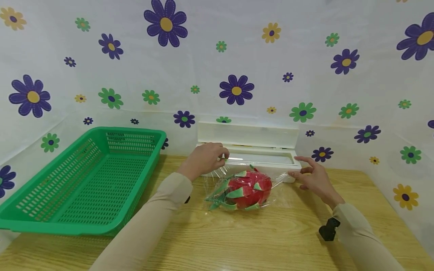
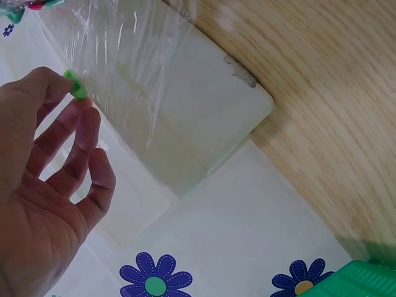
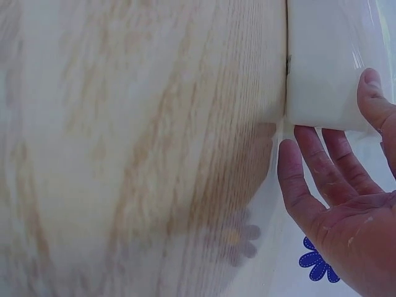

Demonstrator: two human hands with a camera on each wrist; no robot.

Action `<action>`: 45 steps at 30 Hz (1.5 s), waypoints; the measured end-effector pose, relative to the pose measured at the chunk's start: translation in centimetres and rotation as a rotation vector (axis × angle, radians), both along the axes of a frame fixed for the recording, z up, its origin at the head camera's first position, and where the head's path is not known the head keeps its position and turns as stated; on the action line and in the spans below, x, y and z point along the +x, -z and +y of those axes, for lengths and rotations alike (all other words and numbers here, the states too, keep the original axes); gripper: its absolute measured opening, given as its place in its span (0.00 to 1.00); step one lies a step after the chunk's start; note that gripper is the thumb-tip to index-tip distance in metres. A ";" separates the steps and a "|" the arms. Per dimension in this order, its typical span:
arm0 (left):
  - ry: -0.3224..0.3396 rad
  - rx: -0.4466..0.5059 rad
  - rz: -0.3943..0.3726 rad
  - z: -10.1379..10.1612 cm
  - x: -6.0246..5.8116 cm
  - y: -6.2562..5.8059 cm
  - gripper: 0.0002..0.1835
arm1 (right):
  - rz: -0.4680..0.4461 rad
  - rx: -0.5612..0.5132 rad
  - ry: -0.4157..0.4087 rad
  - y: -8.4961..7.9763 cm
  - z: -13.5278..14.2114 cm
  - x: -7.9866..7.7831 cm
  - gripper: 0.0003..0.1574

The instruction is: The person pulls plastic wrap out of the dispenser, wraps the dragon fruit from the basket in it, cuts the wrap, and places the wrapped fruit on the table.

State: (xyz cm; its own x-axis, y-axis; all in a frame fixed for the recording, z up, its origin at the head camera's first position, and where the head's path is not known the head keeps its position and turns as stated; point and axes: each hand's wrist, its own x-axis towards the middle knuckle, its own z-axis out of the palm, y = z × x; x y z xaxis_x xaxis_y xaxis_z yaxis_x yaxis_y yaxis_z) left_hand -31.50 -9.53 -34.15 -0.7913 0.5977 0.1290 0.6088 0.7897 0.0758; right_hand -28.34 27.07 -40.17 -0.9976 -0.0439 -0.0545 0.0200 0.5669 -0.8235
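Note:
My left hand (image 1: 207,160) pinches a small green slide cutter (image 2: 76,85) between thumb and fingertips, over the front edge of a white cling film dispenser (image 1: 247,137) whose lid stands raised. At the dispenser's right end, my right hand (image 1: 315,180) holds the corner, its thumb on the front face and fingertips against the end. Clear cling film (image 2: 133,55) runs down from the front edge. It lies over a red dragon fruit (image 1: 251,188) with green scales, which rests on the table just in front. The film roll (image 1: 259,158) shows inside the dispenser.
A green plastic basket (image 1: 157,150) with slotted walls stands on the left of the wooden table (image 1: 237,241). Behind the dispenser hangs a white sheet (image 1: 200,49) printed with flowers. A black wrist device (image 1: 329,229) sits at the right sleeve.

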 end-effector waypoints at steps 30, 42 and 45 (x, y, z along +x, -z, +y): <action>-0.040 -0.017 0.081 -0.6 0.4 0.4 0.07 | -0.008 0.017 0.015 0.0 -0.2 0.0 0.48; -0.039 -0.028 0.079 -0.7 0.4 0.4 0.07 | 0.000 0.018 0.017 0.0 -0.3 0.1 0.46; -0.036 -0.044 0.089 -0.6 0.4 0.4 0.07 | 0.001 0.018 0.019 0.0 -0.3 0.1 0.47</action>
State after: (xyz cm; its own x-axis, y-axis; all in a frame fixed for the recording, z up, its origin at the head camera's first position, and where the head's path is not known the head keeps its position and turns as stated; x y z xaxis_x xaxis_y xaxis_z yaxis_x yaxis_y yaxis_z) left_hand -31.07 -10.15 -34.54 -0.7989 0.5758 0.1739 0.5828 0.8125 -0.0130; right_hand -28.21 26.75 -40.22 -0.9982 -0.0244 -0.0539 0.0297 0.5813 -0.8132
